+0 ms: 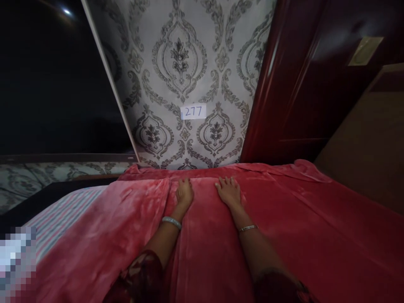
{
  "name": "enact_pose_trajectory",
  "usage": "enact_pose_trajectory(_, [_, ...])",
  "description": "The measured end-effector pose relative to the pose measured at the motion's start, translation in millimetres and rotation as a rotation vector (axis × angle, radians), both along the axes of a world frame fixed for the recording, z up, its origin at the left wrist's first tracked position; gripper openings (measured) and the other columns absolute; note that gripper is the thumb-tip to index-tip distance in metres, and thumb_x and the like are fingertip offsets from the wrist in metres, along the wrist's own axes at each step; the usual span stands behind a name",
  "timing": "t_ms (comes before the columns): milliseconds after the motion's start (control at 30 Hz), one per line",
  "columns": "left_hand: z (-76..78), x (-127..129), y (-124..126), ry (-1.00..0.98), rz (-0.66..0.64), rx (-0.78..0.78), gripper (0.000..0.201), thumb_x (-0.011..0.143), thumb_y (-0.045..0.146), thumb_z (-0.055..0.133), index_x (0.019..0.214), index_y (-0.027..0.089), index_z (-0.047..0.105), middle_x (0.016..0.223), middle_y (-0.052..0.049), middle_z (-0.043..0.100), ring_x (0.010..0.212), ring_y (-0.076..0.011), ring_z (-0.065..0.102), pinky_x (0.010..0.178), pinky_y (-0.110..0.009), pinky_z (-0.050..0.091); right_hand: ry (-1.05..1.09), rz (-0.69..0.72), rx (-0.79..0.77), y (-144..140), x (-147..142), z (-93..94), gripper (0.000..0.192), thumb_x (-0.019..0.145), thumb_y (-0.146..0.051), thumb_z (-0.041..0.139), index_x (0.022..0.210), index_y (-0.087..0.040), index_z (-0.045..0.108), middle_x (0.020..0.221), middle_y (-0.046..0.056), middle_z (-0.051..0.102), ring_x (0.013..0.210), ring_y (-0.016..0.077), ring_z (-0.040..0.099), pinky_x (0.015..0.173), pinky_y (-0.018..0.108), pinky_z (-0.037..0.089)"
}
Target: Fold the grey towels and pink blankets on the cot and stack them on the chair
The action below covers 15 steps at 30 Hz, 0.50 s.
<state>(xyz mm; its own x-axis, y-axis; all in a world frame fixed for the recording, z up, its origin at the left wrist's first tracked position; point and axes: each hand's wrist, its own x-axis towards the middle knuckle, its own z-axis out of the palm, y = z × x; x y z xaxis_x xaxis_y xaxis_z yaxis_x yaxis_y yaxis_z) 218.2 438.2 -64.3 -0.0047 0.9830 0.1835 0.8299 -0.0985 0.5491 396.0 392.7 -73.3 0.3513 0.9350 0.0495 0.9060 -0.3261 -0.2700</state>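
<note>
blanket [284, 235]: plush red | bedsheet [63, 214]: pink, blue and white stripes | wallpaper [189, 63]: grey-white damask, dark motifs | label [193, 112]: white, blue "277" | wardrobe [299, 84]: glossy dark red

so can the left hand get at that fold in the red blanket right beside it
Probably yes: the left hand lies flat on the red blanket, the fold runs just to its left, and nothing lies between them.

Damask wallpaper [189, 63] between dark window [53, 84] and red wardrobe [293, 84].
</note>
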Motion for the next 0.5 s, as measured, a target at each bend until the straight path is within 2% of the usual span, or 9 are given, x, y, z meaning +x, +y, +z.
enact_pose_trajectory(167, [0.8,-4,2,-0.011,0.004,-0.020,0.039,0.096,0.018,0.042,0.128,0.015,0.065,0.132,-0.019,0.060,0.105,-0.0288,0.068,0.088,-0.041,0.055,0.000,0.001,0.006,1,3,-1.9,0.060,0.105,-0.050,0.024,0.156,-0.025,0.043,0.163,0.009,0.035,0.154,0.0292,0.020,0.120,0.052,0.020])
enact_pose_trajectory(300, [14.3,-7,12,-0.058,-0.014,-0.080,0.037,0.092,0.013,0.052,0.126,0.014,0.066,0.130,-0.017,0.066,0.110,-0.0251,0.068,0.094,-0.034,0.053,-0.001,0.011,0.031,-2,2,-0.1,0.059,0.105,-0.048,0.025,0.155,-0.024,0.044,0.163,0.010,0.036,0.153,0.0302,0.021,0.119,0.053,0.022])
enact_pose_trajectory(367, [21.0,-10,12,-0.091,-0.033,-0.106,0.043,0.089,0.013,0.058,0.132,0.012,0.062,0.131,-0.017,0.067,0.114,-0.0238,0.068,0.097,-0.031,0.051,-0.005,0.006,0.047,-4,2,0.0,0.059,0.105,-0.048,0.026,0.154,-0.023,0.045,0.162,0.010,0.037,0.152,0.0307,0.022,0.119,0.053,0.023])
enact_pose_trajectory(433, [23.2,-16,2,-0.124,-0.054,-0.128,0.051,0.088,0.018,0.061,0.138,0.010,0.056,0.133,-0.018,0.066,0.116,-0.0238,0.067,0.097,-0.030,0.052,-0.002,0.001,0.055,-5,3,-0.6,0.059,0.104,-0.048,0.027,0.154,-0.023,0.045,0.162,0.010,0.037,0.152,0.0313,0.022,0.119,0.053,0.022])
enact_pose_trajectory(500, [18.4,-26,-22,-0.147,-0.070,-0.147,0.058,0.088,0.026,0.064,0.142,0.008,0.051,0.136,-0.019,0.064,0.121,-0.0251,0.065,0.100,-0.032,0.051,0.008,0.001,0.052,-5,3,-1.3,0.059,0.104,-0.047,0.027,0.155,-0.022,0.044,0.162,0.010,0.037,0.152,0.0316,0.022,0.120,0.053,0.021])
